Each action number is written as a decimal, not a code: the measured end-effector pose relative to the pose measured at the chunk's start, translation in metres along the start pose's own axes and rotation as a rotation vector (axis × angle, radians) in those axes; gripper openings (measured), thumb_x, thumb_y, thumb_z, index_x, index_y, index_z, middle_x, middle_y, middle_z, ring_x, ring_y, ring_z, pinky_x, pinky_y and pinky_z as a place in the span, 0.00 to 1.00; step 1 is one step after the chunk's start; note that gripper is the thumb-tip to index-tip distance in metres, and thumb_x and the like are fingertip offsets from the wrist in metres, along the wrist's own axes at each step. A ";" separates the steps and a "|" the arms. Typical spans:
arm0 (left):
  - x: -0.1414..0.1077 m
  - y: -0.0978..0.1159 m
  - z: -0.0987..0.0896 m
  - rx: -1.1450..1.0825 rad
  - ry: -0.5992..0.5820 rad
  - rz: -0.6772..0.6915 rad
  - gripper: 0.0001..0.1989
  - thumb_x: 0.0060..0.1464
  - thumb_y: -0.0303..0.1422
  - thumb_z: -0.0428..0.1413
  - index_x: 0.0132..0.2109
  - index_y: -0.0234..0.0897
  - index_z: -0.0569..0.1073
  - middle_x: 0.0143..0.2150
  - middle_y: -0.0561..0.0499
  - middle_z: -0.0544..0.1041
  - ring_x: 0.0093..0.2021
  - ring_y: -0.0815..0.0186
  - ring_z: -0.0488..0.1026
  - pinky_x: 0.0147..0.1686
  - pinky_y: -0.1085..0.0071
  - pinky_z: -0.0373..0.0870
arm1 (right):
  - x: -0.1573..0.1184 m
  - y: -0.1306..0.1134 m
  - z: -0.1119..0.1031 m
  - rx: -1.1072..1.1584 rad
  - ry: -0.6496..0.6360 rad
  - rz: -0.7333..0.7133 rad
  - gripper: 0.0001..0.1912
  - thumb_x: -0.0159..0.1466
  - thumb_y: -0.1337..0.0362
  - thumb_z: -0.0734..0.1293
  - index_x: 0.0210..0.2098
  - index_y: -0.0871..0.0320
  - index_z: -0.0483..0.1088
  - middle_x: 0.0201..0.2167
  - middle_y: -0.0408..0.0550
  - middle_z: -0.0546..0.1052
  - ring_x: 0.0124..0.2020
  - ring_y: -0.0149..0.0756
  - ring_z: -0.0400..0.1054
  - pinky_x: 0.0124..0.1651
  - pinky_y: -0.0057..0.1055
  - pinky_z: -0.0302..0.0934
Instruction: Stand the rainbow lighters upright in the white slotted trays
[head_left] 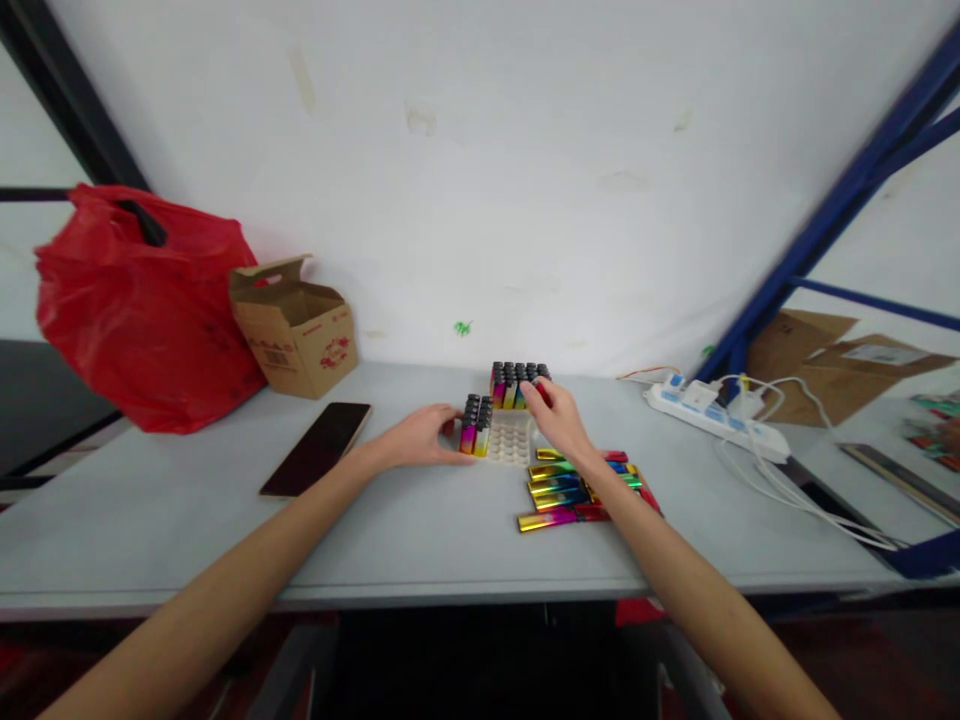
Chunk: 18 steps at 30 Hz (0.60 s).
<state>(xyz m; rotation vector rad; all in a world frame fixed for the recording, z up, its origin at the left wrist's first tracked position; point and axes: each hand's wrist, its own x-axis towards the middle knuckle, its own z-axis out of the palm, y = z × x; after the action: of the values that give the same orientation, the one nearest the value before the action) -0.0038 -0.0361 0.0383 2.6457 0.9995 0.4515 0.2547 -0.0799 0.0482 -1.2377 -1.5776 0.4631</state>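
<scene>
A white tray (510,441) with rows of round holes stands on the table, its left side filled with upright metallic-coloured lighters (475,430) with black tops. My left hand (429,436) is curved round the left side of that tray, thumb at the front corner and fingers behind. A block of similar upright lighters (510,386) stands just behind the tray. My right hand (553,412) is at this block's right end, fingers pinched round a lighter of which only a red part shows. Beneath my right forearm lies a loose pile of shiny lighters (559,490).
To the left are a dark phone (319,447), an open cardboard box (300,340) and a red plastic bag (150,310). A white power strip (720,420) with plugs and cables lies at the right, beside a blue metal frame (832,220). A white wall (510,180) rises behind the table.
</scene>
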 end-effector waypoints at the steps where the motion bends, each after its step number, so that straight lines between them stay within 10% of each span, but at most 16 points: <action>1: 0.000 -0.001 -0.001 0.000 -0.006 0.004 0.35 0.44 0.63 0.60 0.43 0.34 0.74 0.39 0.45 0.78 0.37 0.55 0.74 0.37 0.65 0.66 | 0.000 0.000 0.000 0.029 -0.044 0.000 0.21 0.68 0.45 0.60 0.28 0.54 0.61 0.20 0.37 0.62 0.22 0.30 0.56 0.27 0.28 0.52; 18: -0.003 -0.001 -0.003 0.044 -0.056 0.056 0.34 0.48 0.61 0.59 0.46 0.34 0.77 0.40 0.45 0.77 0.38 0.57 0.73 0.38 0.67 0.66 | 0.002 0.012 0.012 -0.440 -0.312 -0.267 0.14 0.73 0.57 0.61 0.34 0.56 0.66 0.28 0.46 0.78 0.28 0.35 0.70 0.33 0.29 0.54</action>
<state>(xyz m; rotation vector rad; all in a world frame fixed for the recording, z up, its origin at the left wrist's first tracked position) -0.0075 -0.0367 0.0402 2.7154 0.9310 0.3696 0.2500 -0.0702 0.0351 -1.2909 -2.1606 0.1407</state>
